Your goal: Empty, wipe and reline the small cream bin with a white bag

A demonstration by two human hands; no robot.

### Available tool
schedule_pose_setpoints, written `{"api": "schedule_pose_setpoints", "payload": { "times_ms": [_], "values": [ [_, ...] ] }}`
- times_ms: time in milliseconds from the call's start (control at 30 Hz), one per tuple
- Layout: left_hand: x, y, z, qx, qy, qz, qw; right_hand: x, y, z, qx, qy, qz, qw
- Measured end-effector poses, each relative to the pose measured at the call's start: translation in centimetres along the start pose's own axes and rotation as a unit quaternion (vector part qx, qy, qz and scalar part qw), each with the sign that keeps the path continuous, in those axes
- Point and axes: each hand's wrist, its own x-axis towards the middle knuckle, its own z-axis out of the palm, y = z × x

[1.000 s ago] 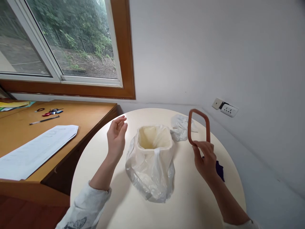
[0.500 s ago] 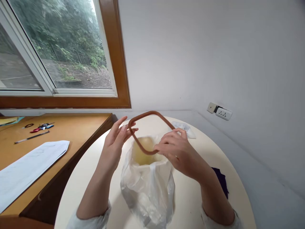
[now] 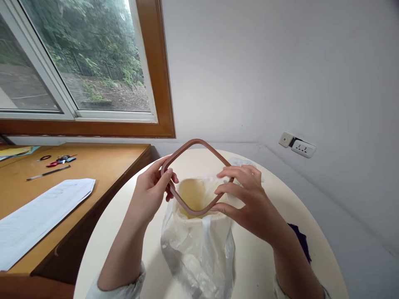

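A brown, rounded-square bin rim ring (image 3: 197, 142) is held up, tilted, above a bin (image 3: 190, 192) with a yellowish inside. A translucent white plastic bag (image 3: 199, 253) lines the bin and drapes over its outside. My left hand (image 3: 152, 187) grips the ring's left corner, thumb on the near side and fingers behind. At the right corner, my right hand (image 3: 245, 193) holds the ring loosely, its fingers spread over the frame and its thumb at the lower right side. The ring stays apart from most of the bin's mouth.
Bin and bag stand on a round cream table (image 3: 106, 245). A crumpled clear plastic piece (image 3: 238, 161) and a dark purple cloth (image 3: 301, 241) lie on it. The wooden desk (image 3: 118, 160) at left bears papers (image 3: 46, 207), a pen (image 3: 48, 172) and keys (image 3: 62, 160).
My left hand has closed on the ring's left corner. My right hand has loosened and spread its fingers, shifting along the ring. The ring now faces me more squarely and sits slightly lower.
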Motion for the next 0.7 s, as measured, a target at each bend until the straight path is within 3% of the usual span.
{"api": "schedule_pose_setpoints", "payload": {
  "times_ms": [133, 433, 600, 700],
  "values": [
    [0.0, 0.0, -0.1, -0.021, -0.003, -0.004, 1.000, -0.1, 0.1, 0.1, -0.012, 0.013, 0.029, 0.999],
    [0.3, -0.6, -0.8, 0.018, -0.006, -0.024, 1.000, -0.2, 0.4, 0.0, 0.033, -0.051, 0.066, 0.996],
    [0.9, -1.1, -2.1, 0.025, 0.033, -0.033, 0.999, -0.3, 0.9, 0.3, 0.087, -0.010, 0.067, 0.994],
    [1.0, -1.4, -3.2, 0.033, 0.033, -0.037, 0.998, -0.4, 1.6, 0.7, 0.067, -0.051, 0.082, 0.993]
  ]
}}
